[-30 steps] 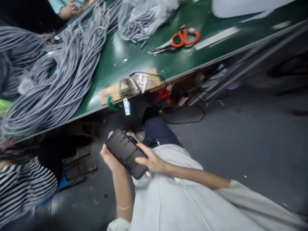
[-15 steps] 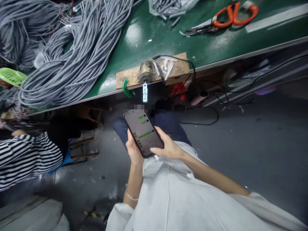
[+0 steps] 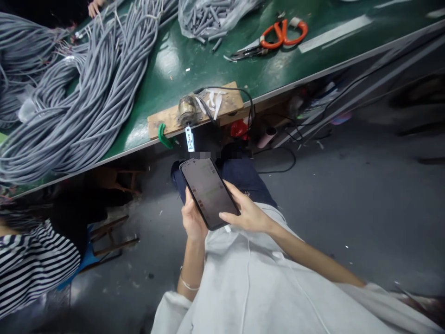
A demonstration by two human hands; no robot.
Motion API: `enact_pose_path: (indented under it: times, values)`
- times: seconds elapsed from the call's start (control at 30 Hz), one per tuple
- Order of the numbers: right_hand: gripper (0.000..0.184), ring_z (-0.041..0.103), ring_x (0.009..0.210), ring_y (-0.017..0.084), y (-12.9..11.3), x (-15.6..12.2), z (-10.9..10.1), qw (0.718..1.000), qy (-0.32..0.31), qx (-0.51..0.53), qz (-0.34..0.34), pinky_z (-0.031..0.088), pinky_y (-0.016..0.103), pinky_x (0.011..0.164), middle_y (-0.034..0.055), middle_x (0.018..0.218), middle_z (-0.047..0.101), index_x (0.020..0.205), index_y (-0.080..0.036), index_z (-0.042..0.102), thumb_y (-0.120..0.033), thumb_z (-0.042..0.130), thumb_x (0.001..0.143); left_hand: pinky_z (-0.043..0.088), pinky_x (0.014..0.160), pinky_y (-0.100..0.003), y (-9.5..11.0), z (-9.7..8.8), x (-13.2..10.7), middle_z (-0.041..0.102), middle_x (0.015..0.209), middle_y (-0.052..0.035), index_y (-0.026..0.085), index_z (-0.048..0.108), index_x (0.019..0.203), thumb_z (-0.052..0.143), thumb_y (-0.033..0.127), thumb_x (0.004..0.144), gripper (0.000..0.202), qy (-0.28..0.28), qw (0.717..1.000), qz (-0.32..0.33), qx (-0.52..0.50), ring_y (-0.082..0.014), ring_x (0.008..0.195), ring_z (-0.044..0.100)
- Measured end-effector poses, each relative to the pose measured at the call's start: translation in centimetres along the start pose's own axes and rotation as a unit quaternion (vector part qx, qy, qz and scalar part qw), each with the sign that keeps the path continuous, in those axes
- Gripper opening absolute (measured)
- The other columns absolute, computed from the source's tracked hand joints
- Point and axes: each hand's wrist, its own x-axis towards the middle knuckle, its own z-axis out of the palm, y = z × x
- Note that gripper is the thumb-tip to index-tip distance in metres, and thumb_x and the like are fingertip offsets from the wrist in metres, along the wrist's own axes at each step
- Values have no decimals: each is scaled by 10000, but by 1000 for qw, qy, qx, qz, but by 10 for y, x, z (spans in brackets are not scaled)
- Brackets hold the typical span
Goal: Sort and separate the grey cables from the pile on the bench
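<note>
A black-edged smartphone (image 3: 210, 192) is held over my lap, its screen lit and facing up with small message-like marks. My left hand (image 3: 193, 218) is wrapped round its left and lower edge. Gripping the right edge is my right hand (image 3: 246, 211), its thumb over the lower part of the screen. Beyond the phone, a small motor (image 3: 187, 110) sits on a wooden board (image 3: 162, 118) at the table edge, with a white-and-blue tag-like piece (image 3: 189, 139) hanging from its front. A green clamp-like piece (image 3: 164, 135) is beside it.
Bundles of grey cable (image 3: 104, 93) cover the left of the green table (image 3: 174, 60). A plastic bag of grey tubes (image 3: 212, 16) and orange-handled pliers (image 3: 269, 41) lie farther back. A person in a striped top (image 3: 41, 264) sits at left; another person's hand (image 3: 94, 7) is at the cables.
The view has shifted, so the table and its things appear farther left. Both hands stay on the phone. The bright green screen marks have faded, and another person's hand shows at top left.
</note>
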Motion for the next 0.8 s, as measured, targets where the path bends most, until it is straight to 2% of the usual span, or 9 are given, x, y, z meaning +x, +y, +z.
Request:
enact_pose_path:
  times: [0.1,0.2,0.3,0.4,0.5,0.8]
  values:
    - [816,553,1160,239,-3,-2,-3,1000,13,-11,12,471,363,985,149,1338,506,1440,-105,262,-347,622,749,448,962,-365,0,-1,3,678,1089,-38,248,591,1145,586,359,645,513,-30,999,-4,28,-244,1069,599]
    - [811,644,967,210,-3,-5,-7,999,6,-2,43,549,335,833,121,1136,639,1452,-97,251,-347,598,763,449,970,-402,1,0,6,678,1081,-48,245,581,1162,593,311,594,572,-61,997,-18,46,-269,1071,600]
    - [788,664,847,192,0,-7,-10,998,22,-4,56,568,306,716,102,1037,673,1441,-95,291,-355,598,764,485,918,-379,0,-2,9,676,1084,-47,247,582,1154,622,230,526,629,-79,995,-24,57,-259,1027,617]
    - [762,667,823,190,1,-7,-11,998,29,-6,59,570,292,677,98,1005,681,1423,-94,334,-363,601,762,506,872,-371,0,-8,11,668,1093,-43,262,558,1176,637,168,494,693,-112,991,-18,75,-262,1003,624]
    - [763,672,834,197,1,-5,-12,997,32,-3,65,576,299,689,96,994,684,1419,-96,345,-367,607,756,500,890,-382,-2,-14,13,649,1136,-37,288,511,1230,649,137,498,759,-157,984,-25,87,-272,1058,607]
    - [748,678,805,200,3,2,-13,996,16,-19,82,575,298,655,91,996,692,1404,-107,375,-392,612,754,513,837,-358,-10,-24,14,654,1116,-54,267,519,1225,653,154,495,751,-119,989,5,93,-253,998,611]
